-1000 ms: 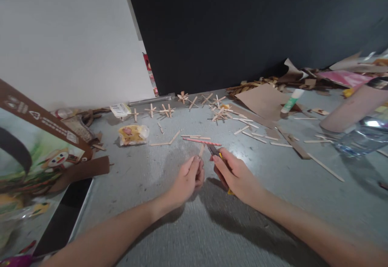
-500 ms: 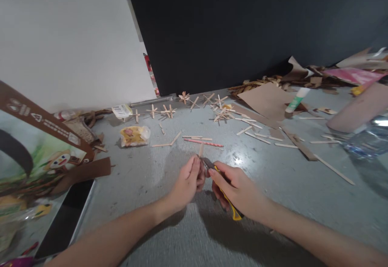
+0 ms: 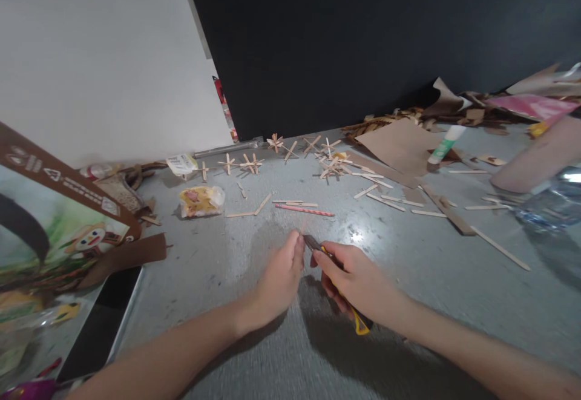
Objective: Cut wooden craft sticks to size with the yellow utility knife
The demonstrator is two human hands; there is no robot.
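I had the thin wooden stick (image 3: 303, 226) pinched in the left hand (image 3: 280, 274), tip jutting beyond its fingers, and the utility knife (image 3: 312, 242) clasped in the right hand (image 3: 361, 279), its head just beside the stick, with a red-striped rod (image 3: 304, 209) ahead of both grips and a yellow packet (image 3: 200, 201) farther left.

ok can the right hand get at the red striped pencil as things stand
Probably not straight away: the right hand is closed around a yellow-handled knife, which would likely need putting down first. Otherwise the way looks free: the red striped pencil lies just ahead with nothing on top.
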